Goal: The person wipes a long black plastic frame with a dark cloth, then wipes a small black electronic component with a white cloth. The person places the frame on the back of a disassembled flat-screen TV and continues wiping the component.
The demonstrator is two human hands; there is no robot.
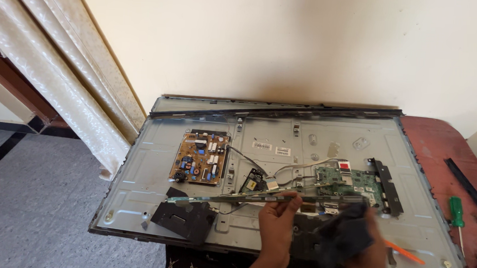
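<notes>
Left hand (276, 217) raised, pinching long thin circuit strip (257, 198), right hand (365, 249) clutching dark cloth (345, 232) against it

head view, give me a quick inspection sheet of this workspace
surface: reddish table under a grey metal tv back panel lying flat.
job's things: long thin circuit strip held level over the panel; dark cloth against its right part.
clutter: green-handled screwdriver and a black bar on the table; orange tool; loose black plastic piece.
grippers: left hand pinches the strip; right hand grips the cloth.
cables: wires run between the brown power board and green main board.
surroundings: cream wall, patterned curtain, grey floor.
</notes>
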